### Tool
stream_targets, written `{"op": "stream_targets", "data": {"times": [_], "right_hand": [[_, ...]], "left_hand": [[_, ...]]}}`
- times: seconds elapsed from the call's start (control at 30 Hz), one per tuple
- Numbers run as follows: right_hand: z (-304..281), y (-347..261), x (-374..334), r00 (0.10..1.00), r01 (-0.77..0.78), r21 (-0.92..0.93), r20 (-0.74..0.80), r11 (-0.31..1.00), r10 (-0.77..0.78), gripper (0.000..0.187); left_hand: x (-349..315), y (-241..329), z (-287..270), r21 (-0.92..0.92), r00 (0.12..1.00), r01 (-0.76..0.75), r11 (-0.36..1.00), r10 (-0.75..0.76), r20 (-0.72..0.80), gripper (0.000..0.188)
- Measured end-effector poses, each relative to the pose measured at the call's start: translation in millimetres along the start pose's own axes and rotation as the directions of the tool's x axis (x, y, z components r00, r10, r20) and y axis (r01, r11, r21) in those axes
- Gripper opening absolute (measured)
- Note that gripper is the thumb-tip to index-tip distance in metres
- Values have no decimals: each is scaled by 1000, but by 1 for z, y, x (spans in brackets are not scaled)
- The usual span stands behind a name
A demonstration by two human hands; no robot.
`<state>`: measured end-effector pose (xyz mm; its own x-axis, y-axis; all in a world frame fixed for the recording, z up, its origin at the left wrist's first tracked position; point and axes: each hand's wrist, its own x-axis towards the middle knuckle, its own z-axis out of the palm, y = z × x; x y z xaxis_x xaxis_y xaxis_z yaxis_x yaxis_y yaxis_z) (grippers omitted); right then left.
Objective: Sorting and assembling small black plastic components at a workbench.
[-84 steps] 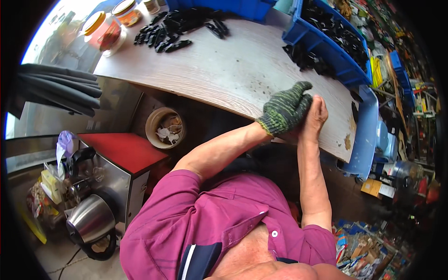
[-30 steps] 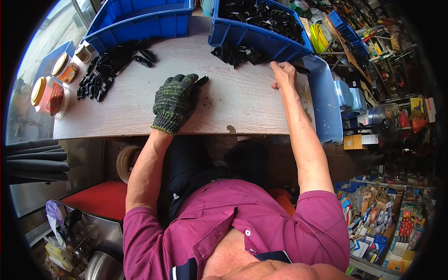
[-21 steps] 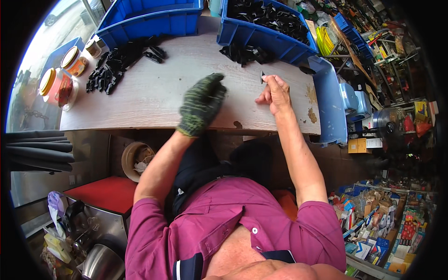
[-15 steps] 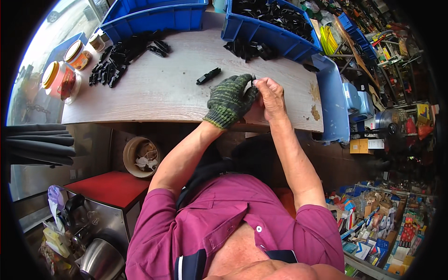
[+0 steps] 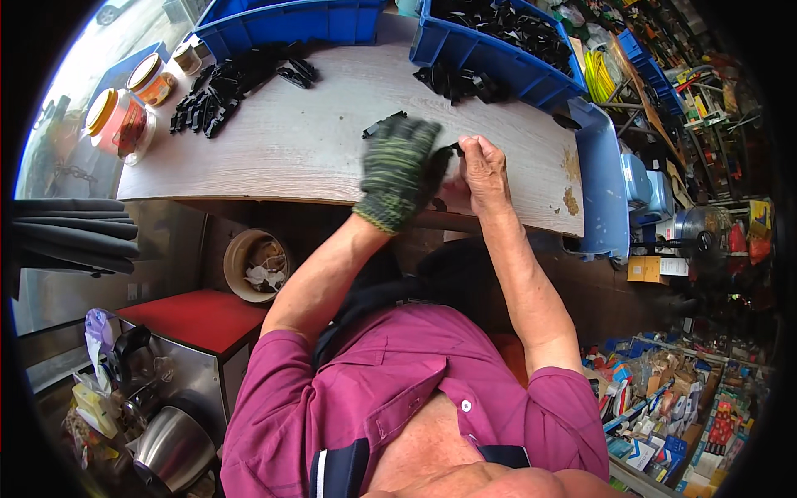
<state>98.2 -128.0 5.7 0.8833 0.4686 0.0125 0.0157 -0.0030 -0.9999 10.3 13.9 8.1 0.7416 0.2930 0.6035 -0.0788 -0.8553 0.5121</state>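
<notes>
My left hand point(image 5: 397, 170) wears a green and black knitted glove and is over the front of the table; its fingers are smeared by motion. Close beside it, my bare right hand point(image 5: 484, 174) is closed in a pinch on a small black part point(image 5: 453, 148), most of which is hidden by the fingers. Just behind the glove a single black plastic piece point(image 5: 384, 124) lies on the table, partly covered by the gloved fingers. A heap of similar black pieces point(image 5: 217, 95) lies at the left, and a smaller heap point(image 5: 461, 84) sits before the right-hand bin.
The wood-grain table point(image 5: 282, 153) carries a blue bin point(image 5: 290, 31) at the back left and a blue bin point(image 5: 506, 70) full of black parts. Lidded jars point(image 5: 116, 120) stand along its left edge. A light-blue tub point(image 5: 604, 183) adjoins the right end. Below stands a waste bucket point(image 5: 235, 264).
My gloved left hand has shifted left and opened out from its curled pose, now partly covering the loose black piece. My right hand stays nearly in place, still pinching. The whole view has shifted slightly.
</notes>
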Motion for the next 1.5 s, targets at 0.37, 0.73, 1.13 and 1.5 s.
{"op": "stream_targets", "data": {"times": [0.37, 0.73, 1.13, 1.5], "right_hand": [[14, -14, -4, 964, -133, 234, -197, 963, 181, 29], [18, -16, -13, 951, -124, 158, -262, 980, 162, 29], [6, -2, -13, 944, 109, 30, -316, 994, -94, 28], [-19, -18, 1, 917, -138, 293, -323, 946, 234, 42]], "left_hand": [[5, -24, -25, -188, 986, -12, 982, 43, 160, 20], [3, -5, -2, -460, 935, 270, 846, -117, 334, 24], [3, 31, 26, -509, 885, 448, 735, -281, 372, 37], [55, -159, -64, 559, 999, 30, 829, -13, -35, 41]]}}
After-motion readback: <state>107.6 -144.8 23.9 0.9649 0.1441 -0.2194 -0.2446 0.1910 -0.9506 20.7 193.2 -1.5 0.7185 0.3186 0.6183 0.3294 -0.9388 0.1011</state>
